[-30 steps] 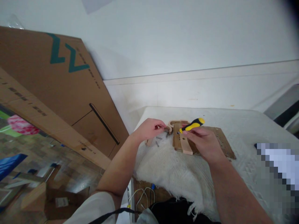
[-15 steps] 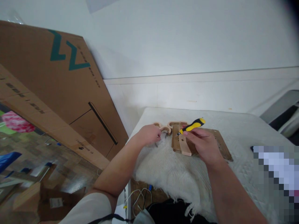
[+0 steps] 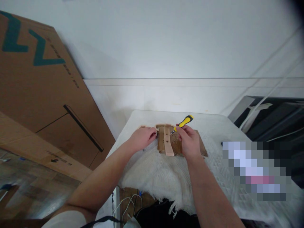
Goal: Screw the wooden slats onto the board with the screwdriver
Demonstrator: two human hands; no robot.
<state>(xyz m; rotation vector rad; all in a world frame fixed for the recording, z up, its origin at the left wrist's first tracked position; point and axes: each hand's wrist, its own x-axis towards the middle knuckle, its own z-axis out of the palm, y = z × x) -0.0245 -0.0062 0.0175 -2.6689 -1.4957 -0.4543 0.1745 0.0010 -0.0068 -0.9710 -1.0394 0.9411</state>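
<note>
The right hand [image 3: 188,143] is curled closed around a screwdriver [image 3: 184,121] with a yellow and black handle. The handle sticks up and away from the fingers, slanting toward the far right, while the metal end points down toward a wooden board [image 3: 179,145] and is too small to make out clearly. The hand rests over the middle of that board.

The left hand [image 3: 142,138] lies palm down just left of the board, fingers loosely bent with the tips near the board's left edge. Whether it pinches anything small underneath cannot be told, since the fingers hide what is below them.

The board is flat and brown, with a lighter wooden strip [image 3: 167,143] lying across it from far to near (the strip's near end pokes out over the board's front edge). A curved wooden piece [image 3: 157,127] shows at the board's far left corner, just beyond the left fingertips.

Board and hands sit on a fluffy white blanket [image 3: 156,172], which covers the near part of a white table [image 3: 142,115] and hangs over its front edge in a ragged fringe. Both bare forearms reach in from the bottom of the view.

To the left, a big brown cardboard box [image 3: 40,95] with teal lettering leans against the white wall [image 3: 166,41]. White cables [image 3: 127,204] dangle below the table's near edge.
</note>
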